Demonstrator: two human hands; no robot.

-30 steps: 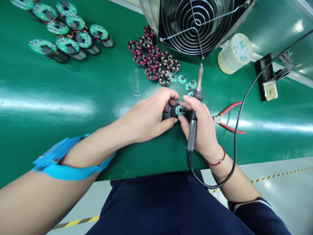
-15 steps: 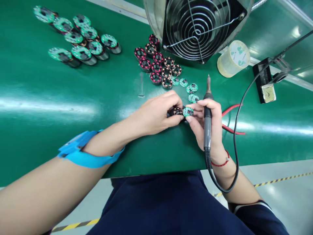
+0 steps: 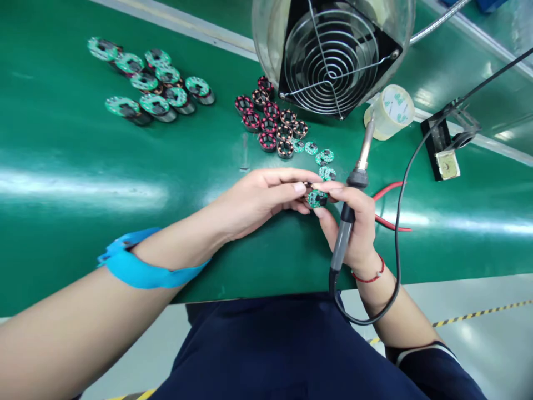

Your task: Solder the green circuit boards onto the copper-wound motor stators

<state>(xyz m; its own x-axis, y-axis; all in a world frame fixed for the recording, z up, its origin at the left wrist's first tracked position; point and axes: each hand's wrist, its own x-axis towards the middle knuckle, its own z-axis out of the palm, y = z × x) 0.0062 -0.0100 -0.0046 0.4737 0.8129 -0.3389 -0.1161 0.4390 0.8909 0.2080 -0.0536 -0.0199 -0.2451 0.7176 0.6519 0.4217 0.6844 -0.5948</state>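
Observation:
My left hand (image 3: 266, 197) is closed around a motor stator (image 3: 307, 188), mostly hidden by the fingers; a bit of its copper winding shows. Against the stator's right side sits a round green circuit board (image 3: 317, 198) with a dark part on it. My right hand (image 3: 353, 222) pinches this board between thumb and fingertips. The same hand also carries a soldering iron (image 3: 343, 236), tucked along the palm with its metal tip pointing up and away from the stator. Loose green boards (image 3: 325, 156) lie just beyond my fingers.
Several bare stators (image 3: 268, 125) are grouped before a fan (image 3: 331, 72). Board-topped stators (image 3: 154, 103) stand at the left. Behind the iron are a roll of tape (image 3: 391, 111) and an iron stand with sponge (image 3: 447, 165). Red-handled pliers (image 3: 389, 223) lie right, beside the iron's black cable (image 3: 400, 244).
My left hand has turned, its thumb now on top of the stator. The right hand has brought the board closer against it, and the soldering iron has tilted, tip rightward.

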